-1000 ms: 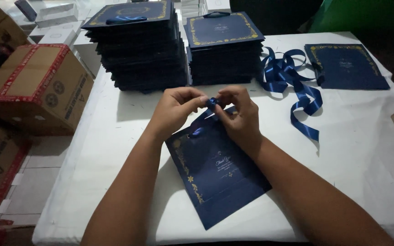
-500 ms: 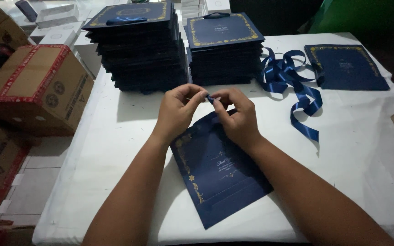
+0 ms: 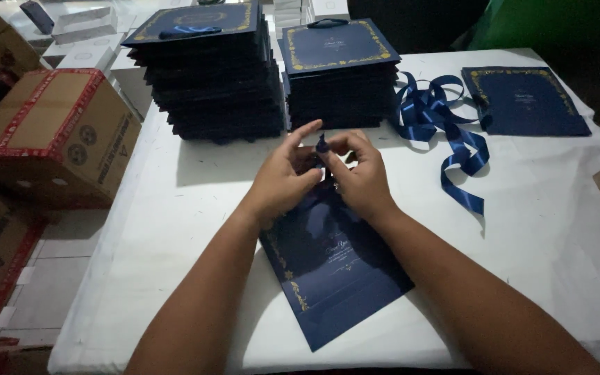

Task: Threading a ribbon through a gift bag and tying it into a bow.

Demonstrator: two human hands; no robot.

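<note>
Centrally, a short end of dark blue ribbon (image 3: pixel 322 145) is pinched upright between the two hands, just above the top edge of a flat navy paper bag (image 3: pixel 331 267) that lies on the white bench (image 3: pixel 543 229). The right hand (image 3: pixel 362 177) has its grip pressed together on the ribbon end from the right, thumb and forefinger closed on it; the left hand (image 3: pixel 282 180) meets it from the left with the thumb against the ribbon and the forefinger stretched out past it, so its grip is only partly closed. The ribbon's long axis is held roughly vertical, while the bag's long axis runs diagonally, from the hands down toward the near bench edge. Both hands are about equally near the ribbon end. Well apart to the right, a loose coil of blue ribbon (image 3: pixel 446 125) is seen, and behind the hands two stacks of finished bags (image 3: pixel 272 76) are set.
</note>
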